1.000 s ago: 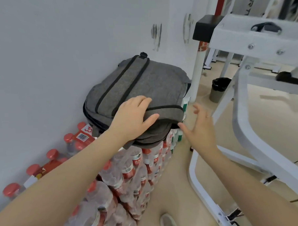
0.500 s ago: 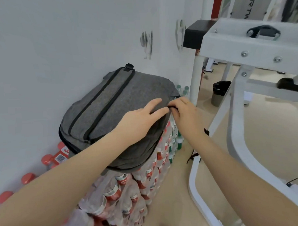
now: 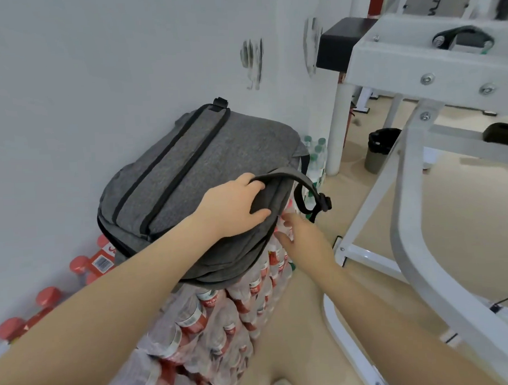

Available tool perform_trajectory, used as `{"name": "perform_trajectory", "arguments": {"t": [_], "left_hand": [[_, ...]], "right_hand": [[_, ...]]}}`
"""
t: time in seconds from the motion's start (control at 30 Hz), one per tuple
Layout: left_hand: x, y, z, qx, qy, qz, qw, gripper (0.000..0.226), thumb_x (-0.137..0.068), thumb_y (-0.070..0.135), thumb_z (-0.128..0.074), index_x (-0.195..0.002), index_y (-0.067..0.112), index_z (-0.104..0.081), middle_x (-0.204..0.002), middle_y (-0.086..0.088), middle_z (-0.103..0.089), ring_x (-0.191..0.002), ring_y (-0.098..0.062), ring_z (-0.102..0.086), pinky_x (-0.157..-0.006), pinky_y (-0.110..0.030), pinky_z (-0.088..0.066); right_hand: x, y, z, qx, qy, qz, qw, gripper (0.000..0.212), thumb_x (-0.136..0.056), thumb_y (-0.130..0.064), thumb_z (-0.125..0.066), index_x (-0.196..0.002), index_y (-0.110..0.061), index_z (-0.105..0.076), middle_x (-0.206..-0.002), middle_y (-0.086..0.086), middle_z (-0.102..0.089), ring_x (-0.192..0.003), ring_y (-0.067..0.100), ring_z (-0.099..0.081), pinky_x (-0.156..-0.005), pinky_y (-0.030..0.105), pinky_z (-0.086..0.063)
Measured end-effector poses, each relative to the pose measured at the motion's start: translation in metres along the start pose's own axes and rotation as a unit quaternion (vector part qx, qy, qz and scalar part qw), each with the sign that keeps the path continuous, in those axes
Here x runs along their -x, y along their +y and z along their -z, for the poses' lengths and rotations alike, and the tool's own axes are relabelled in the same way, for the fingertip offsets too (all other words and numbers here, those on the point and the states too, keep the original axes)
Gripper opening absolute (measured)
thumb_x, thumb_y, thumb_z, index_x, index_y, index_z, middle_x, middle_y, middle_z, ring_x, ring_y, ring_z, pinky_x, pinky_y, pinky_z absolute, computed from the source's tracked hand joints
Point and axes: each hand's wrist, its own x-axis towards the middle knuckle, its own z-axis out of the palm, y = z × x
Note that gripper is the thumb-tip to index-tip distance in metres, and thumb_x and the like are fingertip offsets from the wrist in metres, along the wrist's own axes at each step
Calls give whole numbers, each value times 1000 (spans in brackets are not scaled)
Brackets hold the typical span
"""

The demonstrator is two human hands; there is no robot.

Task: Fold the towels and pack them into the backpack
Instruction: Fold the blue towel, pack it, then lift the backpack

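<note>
A grey backpack [image 3: 205,162] with black zips lies flat on a stack of shrink-wrapped bottle packs [image 3: 220,316], close to the wall. My left hand [image 3: 233,206] grips its near right edge: the fingers curl under a grey shoulder strap [image 3: 301,180] and the thumb lies on top of the fabric. The strap arches up and off the bag's right side. My right hand [image 3: 303,238] is just below that edge, beside the bottle packs, with its fingers stretched out and holding nothing. No towel is in view.
A white wall [image 3: 96,82] runs behind and left of the bag. A white metal equipment frame [image 3: 408,214] stands close on the right, with a white post [image 3: 339,130] and a dark bin [image 3: 380,150] beyond. Red-capped bottles [image 3: 48,300] lie by the wall.
My left hand has taken hold of the shoulder strap and lifted it off the bag's edge. My right hand has let go of the top corner and dropped lower beside the bottle packs.
</note>
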Motion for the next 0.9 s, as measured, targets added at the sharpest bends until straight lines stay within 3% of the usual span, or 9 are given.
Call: {"name": "perform_trajectory", "arguments": {"t": [0.07,0.17,0.27,0.37,0.43,0.6,0.7,0.77,0.9], "left_hand": [[4,-1,-3,-7,-24,-15,1000,78,-79,62,-53,-141,20,-30,-147,4,-26,-122,-19,-45,-88,-36,-46],[13,-3,-7,-6,-48,-40,998,96,-67,66,-63,-141,19,-26,-149,2,-18,-128,-21,-37,-91,-39,-47],[22,-7,-12,17,-64,-49,997,96,-66,59,-69,-141,21,-23,-152,0,-9,-133,-23,-31,-93,-41,-45],[26,-11,-17,23,-58,-57,996,94,-67,57,-70,-140,21,-24,-154,0,-6,-135,-22,-28,-93,-40,-44],[28,-12,-20,16,-57,-63,996,92,-68,55,-70,-140,23,-23,-154,-1,-5,-137,-22,-25,-93,-40,-44],[45,-15,-26,26,-19,-117,993,89,-77,50,-65,-146,32,-13,-156,-6,-1,-140,-25,-21,-105,-37,-34],[75,-29,-28,-1,2,-165,986,93,-78,50,-64,-147,32,-4,-156,-5,-10,-141,-23,-21,-114,-34,-19],[101,-48,-30,-63,14,-174,983,97,-74,52,-67,-147,30,-6,-156,-4,-15,-143,-22,-19,-116,-35,-11],[151,-88,-35,-147,122,-149,970,93,-63,23,-81,-140,24,-29,-144,-16,-41,-129,-34,-44,-105,-48,-33]], "right_hand": [[-1,-4,-9,-73,-13,-48,996,36,-94,-24,-50,-126,-8,-47,-120,10,-59,-105,29,-59,-85,35,-48],[-4,-7,-10,-125,11,-81,989,25,-95,-21,-48,-112,-5,-56,-109,14,-65,-92,31,-62,-79,38,-49],[-1,-11,-3,-58,16,-54,997,17,-94,-18,-47,-90,-6,-59,-91,11,-63,-84,28,-57,-67,33,-42],[11,-16,4,49,28,-5,998,29,-92,-16,-43,-64,-19,-36,-66,-4,-40,-68,23,-45,-49,29,-27],[21,-17,6,92,47,2,995,26,-91,-17,-41,-66,-17,-33,-65,-6,-33,-63,20,-40,-45,27,-22],[51,-26,-2,172,89,132,972,24,-78,-25,-38,-62,-11,-48,-56,0,-45,-37,22,-44,-35,16,-8],[70,-34,-11,201,94,159,962,24,-79,-26,-37,-66,-12,-53,-57,0,-50,-36,20,-47,-31,19,-17],[83,-46,-17,212,116,169,955,24,-79,-26,-38,-65,-14,-52,-57,-1,-50,-35,18,-46,-34,15,-8],[103,-91,-47,197,132,200,951,12,-79,-25,-40,-73,-16,-45,-56,-1,-48,-32,18,-41,-33,17,-14]]}}
